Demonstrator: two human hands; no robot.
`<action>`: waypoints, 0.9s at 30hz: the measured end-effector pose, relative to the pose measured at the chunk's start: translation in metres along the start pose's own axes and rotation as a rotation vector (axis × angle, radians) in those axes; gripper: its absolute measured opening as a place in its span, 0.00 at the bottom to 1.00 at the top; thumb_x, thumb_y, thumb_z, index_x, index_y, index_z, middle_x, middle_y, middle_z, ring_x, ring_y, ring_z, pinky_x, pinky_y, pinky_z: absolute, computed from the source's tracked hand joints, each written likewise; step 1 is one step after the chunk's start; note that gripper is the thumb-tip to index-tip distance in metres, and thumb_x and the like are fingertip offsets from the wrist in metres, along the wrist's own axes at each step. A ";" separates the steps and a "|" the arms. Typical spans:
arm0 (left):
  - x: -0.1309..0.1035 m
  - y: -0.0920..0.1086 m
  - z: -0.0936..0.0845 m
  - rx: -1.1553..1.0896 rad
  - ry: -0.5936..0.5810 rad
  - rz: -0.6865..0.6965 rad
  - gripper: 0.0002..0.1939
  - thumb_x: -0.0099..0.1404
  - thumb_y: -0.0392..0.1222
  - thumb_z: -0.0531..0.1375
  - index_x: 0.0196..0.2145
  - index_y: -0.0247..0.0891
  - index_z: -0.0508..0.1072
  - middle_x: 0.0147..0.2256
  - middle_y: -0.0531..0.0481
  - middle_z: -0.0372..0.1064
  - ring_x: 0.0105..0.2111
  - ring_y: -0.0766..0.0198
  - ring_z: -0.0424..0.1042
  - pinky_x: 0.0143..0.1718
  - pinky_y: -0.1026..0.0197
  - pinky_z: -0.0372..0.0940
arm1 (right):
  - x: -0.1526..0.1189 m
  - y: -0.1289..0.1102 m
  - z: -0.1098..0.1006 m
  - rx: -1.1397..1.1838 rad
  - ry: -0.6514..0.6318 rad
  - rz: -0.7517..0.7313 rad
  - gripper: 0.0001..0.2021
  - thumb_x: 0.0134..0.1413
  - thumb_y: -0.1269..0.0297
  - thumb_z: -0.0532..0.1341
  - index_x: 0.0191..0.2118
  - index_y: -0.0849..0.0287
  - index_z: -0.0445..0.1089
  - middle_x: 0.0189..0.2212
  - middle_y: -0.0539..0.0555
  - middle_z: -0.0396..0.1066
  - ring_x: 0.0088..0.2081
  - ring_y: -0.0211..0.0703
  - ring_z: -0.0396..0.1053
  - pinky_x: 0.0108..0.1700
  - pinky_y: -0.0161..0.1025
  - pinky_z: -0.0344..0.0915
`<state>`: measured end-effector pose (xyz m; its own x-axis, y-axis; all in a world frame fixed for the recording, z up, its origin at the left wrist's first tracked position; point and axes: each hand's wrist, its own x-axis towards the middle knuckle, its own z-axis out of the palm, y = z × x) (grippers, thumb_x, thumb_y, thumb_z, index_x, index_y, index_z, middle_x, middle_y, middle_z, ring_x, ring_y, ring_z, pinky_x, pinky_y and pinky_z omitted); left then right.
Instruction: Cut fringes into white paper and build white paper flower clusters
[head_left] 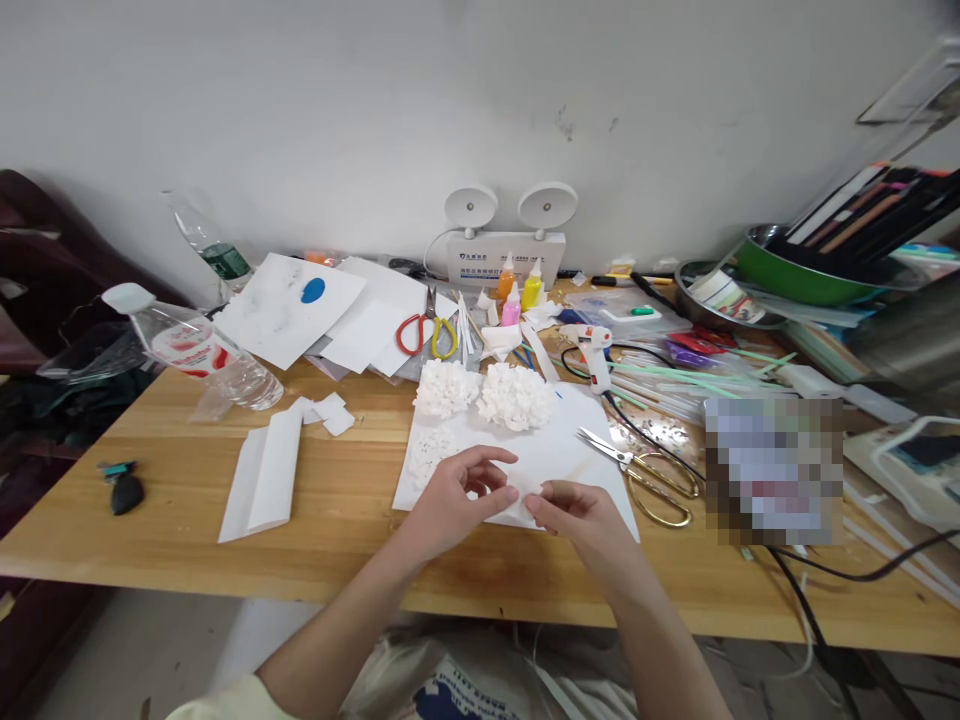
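White paper sheet sits flat on the light wooden tabletop, right under the fingertips, probably so small bits land on it and not on the wood. Taking the fingertips as the clock centre with 12 toward the wall, the big ruffled white paper cluster is at 12 on the sheet, a smaller frilly white cluster near 11, and a flatter speckled white piece around 10. Guessing they're parked up there to leave the near side free for fingers.

Left hand is partly open, fingers loosely curled, thumb aimed at the other hand. Right hand is nearly closed, thumb and forefinger close together like a fine pinch. Both hover so close they'd suit something tiny, but white on white is rough, so I can't tell if either one has hold of anything.

Further out: gold-handled metal scissors lie just shy of 3, handles pointing away to the right, pretty grabbable imo. White hot glue gun is at 1, cord trailing right. Folded white paper is at 9, off the sheet, likely spare stock.
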<state>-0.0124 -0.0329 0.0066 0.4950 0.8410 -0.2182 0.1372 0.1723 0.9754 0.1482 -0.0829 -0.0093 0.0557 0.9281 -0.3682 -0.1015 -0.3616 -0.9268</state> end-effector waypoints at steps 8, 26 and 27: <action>-0.007 0.004 0.006 0.197 0.265 0.176 0.05 0.56 0.40 0.59 0.30 0.38 0.65 0.27 0.53 0.61 0.28 0.68 0.61 0.31 0.64 0.58 | 0.000 0.000 0.001 -0.002 0.036 -0.019 0.14 0.36 0.53 0.67 0.22 0.59 0.68 0.18 0.48 0.63 0.23 0.37 0.59 0.26 0.35 0.56; -0.008 0.003 0.011 0.292 0.166 0.238 0.05 0.59 0.41 0.56 0.30 0.39 0.71 0.33 0.49 0.68 0.35 0.64 0.66 0.34 0.62 0.59 | 0.002 -0.001 0.004 0.016 0.041 -0.055 0.17 0.38 0.50 0.65 0.20 0.60 0.64 0.16 0.47 0.58 0.21 0.35 0.54 0.25 0.34 0.53; -0.007 0.002 0.010 0.280 0.180 0.236 0.05 0.59 0.40 0.56 0.30 0.38 0.71 0.33 0.49 0.68 0.35 0.64 0.66 0.34 0.62 0.58 | 0.001 -0.002 0.004 0.007 0.043 -0.056 0.17 0.38 0.50 0.65 0.20 0.59 0.64 0.16 0.47 0.58 0.21 0.35 0.55 0.25 0.34 0.53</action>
<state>-0.0072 -0.0438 0.0094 0.3861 0.9215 0.0432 0.2783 -0.1610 0.9469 0.1440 -0.0806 -0.0078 0.1042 0.9421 -0.3187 -0.1035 -0.3085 -0.9456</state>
